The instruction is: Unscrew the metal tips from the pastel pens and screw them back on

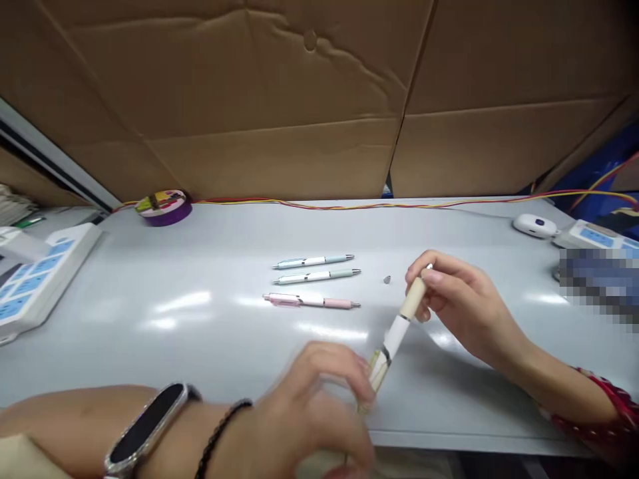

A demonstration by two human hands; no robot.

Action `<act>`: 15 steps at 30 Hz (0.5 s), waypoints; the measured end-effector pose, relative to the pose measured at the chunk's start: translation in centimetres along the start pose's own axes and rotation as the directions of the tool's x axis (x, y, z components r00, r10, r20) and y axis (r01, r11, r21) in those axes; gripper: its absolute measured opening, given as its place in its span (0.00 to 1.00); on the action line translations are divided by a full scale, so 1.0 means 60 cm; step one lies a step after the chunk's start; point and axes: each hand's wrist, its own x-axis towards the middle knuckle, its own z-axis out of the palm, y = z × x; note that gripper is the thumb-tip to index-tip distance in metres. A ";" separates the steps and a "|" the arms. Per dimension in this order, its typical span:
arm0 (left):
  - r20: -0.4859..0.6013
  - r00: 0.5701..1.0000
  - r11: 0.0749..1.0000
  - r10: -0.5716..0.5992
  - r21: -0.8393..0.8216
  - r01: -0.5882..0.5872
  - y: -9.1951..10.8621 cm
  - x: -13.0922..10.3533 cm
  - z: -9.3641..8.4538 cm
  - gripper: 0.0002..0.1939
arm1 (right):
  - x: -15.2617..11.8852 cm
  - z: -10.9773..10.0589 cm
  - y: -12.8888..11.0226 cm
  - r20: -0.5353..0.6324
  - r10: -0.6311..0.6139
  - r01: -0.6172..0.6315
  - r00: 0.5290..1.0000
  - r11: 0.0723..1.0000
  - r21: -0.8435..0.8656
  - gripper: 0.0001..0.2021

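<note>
A cream and white pen (398, 332) slants between my two hands above the table's near part. My right hand (462, 303) pinches its upper end, where a small pale tip shows. At the pen's lower, clear end is my left hand (319, 406), blurred, its fingers curled around that end. Left of my right hand lies a small silvery cone-shaped piece (387, 280). Two light blue and white pens (313, 261) (317, 276) and a pink and white pen (312, 301) rest side by side in the middle of the table.
A purple round tin or tape roll (164, 208) sits at the back left. Power strips stand at the left (44, 279) and right (594, 234), with a white device (535, 226) near the right one. Thin wires (319, 206) run along the back edge, before a cardboard wall (269, 100).
</note>
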 end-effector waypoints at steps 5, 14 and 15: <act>0.055 0.994 0.995 -0.093 -0.033 0.094 0.020 0.057 -0.046 0.15 | -0.029 0.026 0.004 0.196 -0.071 0.132 0.978 0.938 -0.319 0.05; 0.136 0.972 0.937 -0.193 0.321 0.141 -0.017 0.082 -0.053 0.10 | -0.025 0.035 0.035 0.433 -0.109 0.435 0.895 0.431 -0.791 0.23; 0.139 0.968 0.922 -0.211 0.356 0.150 -0.020 0.082 -0.052 0.10 | -0.022 0.034 0.038 0.430 -0.052 0.410 0.901 0.425 -0.807 0.24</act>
